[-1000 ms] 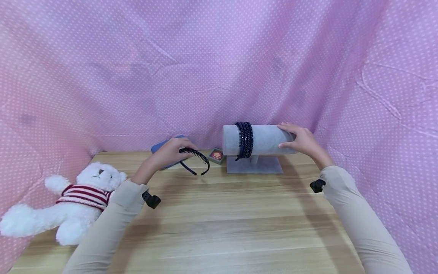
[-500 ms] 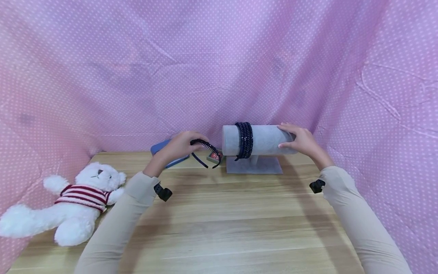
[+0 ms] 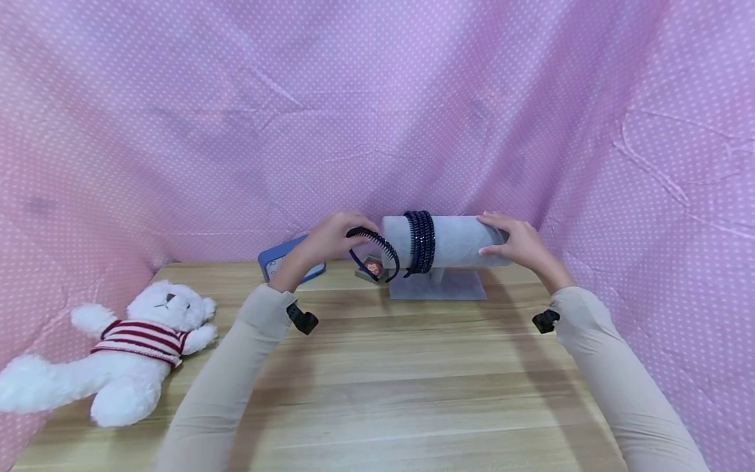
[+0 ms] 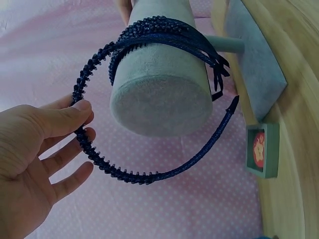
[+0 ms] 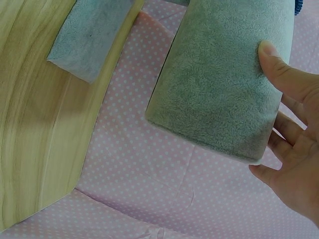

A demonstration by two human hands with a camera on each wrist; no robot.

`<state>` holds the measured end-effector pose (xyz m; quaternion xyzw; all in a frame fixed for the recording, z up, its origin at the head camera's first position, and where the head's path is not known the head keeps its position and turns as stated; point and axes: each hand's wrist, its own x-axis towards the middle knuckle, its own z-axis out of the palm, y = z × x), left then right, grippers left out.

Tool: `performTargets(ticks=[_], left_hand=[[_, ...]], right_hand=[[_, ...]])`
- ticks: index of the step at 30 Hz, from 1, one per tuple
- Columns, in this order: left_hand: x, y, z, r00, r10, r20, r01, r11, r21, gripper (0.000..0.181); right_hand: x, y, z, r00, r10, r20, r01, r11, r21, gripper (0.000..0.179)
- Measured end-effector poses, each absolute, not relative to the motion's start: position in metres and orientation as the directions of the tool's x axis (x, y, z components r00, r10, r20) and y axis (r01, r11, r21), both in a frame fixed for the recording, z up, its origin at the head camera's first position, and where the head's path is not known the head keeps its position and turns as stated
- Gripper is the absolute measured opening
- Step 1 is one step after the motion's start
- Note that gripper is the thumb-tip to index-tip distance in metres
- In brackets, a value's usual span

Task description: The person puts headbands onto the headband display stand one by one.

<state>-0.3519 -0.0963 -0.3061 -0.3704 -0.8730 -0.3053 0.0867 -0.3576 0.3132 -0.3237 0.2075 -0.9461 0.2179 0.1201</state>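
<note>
A dark beaded headband (image 4: 115, 172) with small comb teeth is pinched between the thumb and fingers of my left hand (image 3: 337, 237). In the left wrist view its open loop stands in front of the round end of a grey velvet display roll (image 4: 162, 107). Several similar dark headbands (image 3: 420, 242) sit side by side around the roll near its left end. My right hand (image 3: 518, 246) grips the right end of the roll, thumb on the near side and fingers over the top. The roll stands on a short post above a flat grey base (image 3: 439, 286).
A small green box with a star charm (image 4: 260, 150) lies left of the base. Behind my left wrist is a blue-framed clock-like item (image 3: 277, 261). A white teddy bear (image 3: 141, 354) in a striped shirt lies at left. Pink dotted cloth (image 3: 377, 118) surrounds the wooden table (image 3: 377, 380).
My left hand has carried the headband rightward and slightly up, to the left end of the roll. More of the blue item now shows. My right hand stays on the roll.
</note>
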Motion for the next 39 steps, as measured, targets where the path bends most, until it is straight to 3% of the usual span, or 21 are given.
performTargets(ticks=[24, 39], left_hand=[[-0.387, -0.060, -0.316, -0.700, 0.547, 0.458, 0.714, 0.519, 0.470, 0.025], [-0.389, -0.055, -0.320, -0.709, 0.512, 0.484, 0.704, 0.546, 0.454, 0.024]], right_hand=[[-0.360, 0.316, -0.327, -0.884, -0.336, 0.325, -0.447, 0.812, -0.375, 0.075], [-0.359, 0.314, -0.327, -0.881, -0.335, 0.334, -0.451, 0.809, -0.377, 0.074]])
